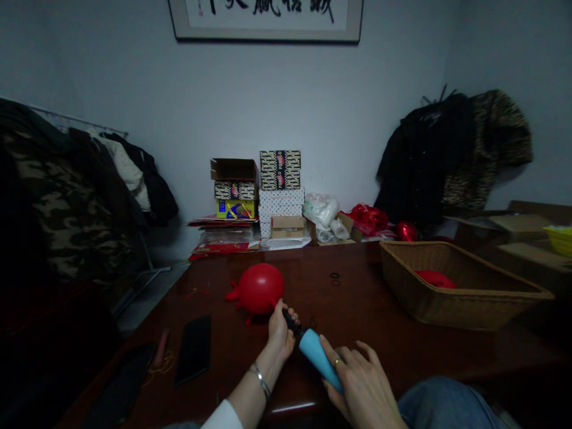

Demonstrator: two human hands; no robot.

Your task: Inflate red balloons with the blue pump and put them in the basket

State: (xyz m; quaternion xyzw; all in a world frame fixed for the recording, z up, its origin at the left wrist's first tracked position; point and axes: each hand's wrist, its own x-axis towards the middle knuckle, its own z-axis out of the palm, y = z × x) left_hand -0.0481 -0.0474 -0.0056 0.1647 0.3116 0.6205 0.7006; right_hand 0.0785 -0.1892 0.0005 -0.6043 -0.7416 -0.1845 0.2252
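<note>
A round red balloon (261,288) with small knobs on its left side is inflated above the dark table. My left hand (281,330) is closed where the balloon's neck meets the black nozzle of a light-blue hand pump (316,353); its fingers hide the joint. My right hand (360,381), with a ring on one finger, is wrapped about the pump's blue body at the lower end. The pump slants down to the right, between both hands.
A wicker basket (469,304) holding something red (435,278) stands at the right. Two dark phone-like slabs, the nearer to the middle being a flat tablet (193,348), lie at the left. Black rings (335,276) lie mid-table. Boxes (280,205) and plastic bags (322,210) line the back.
</note>
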